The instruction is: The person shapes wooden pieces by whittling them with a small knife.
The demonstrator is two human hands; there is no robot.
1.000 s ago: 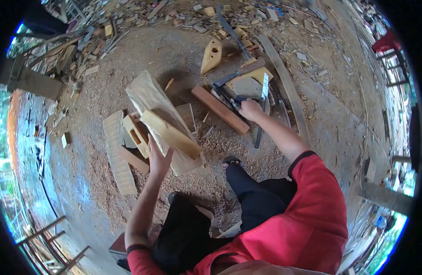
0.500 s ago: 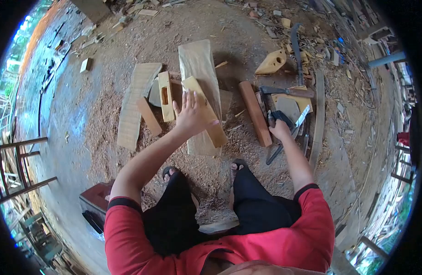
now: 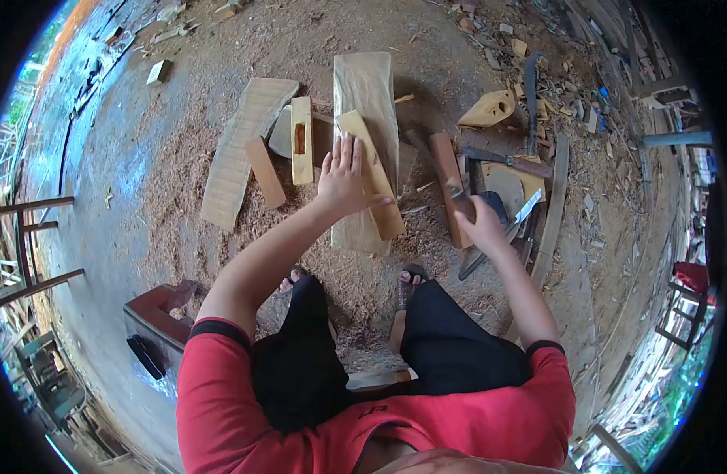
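Note:
My left hand (image 3: pixel 341 178) lies flat with fingers spread on a pale wooden piece (image 3: pixel 371 171) that rests slanted on a big wood block (image 3: pixel 366 87). My right hand (image 3: pixel 482 226) is closed on the handle of a metal tool (image 3: pixel 457 192) and holds it lifted just above the reddish wood bar (image 3: pixel 445 162); the tool is blurred and its head is hard to make out. A saw blade (image 3: pixel 528 207) and other tools lie on the ground right beside that hand.
A ridged plank (image 3: pixel 241 146), a slotted wooden piece (image 3: pixel 302 139) and a small slat (image 3: pixel 265 171) lie left of the block. A carved pale piece (image 3: pixel 490 109) and a curved blade (image 3: pixel 529 95) lie at right. Sawdust covers the ground. A red box (image 3: pixel 154 324) stands at lower left.
My right hand has risen from the tool pile with a tool in its grip. My left hand has settled flat on the pale piece. The view has shifted slightly.

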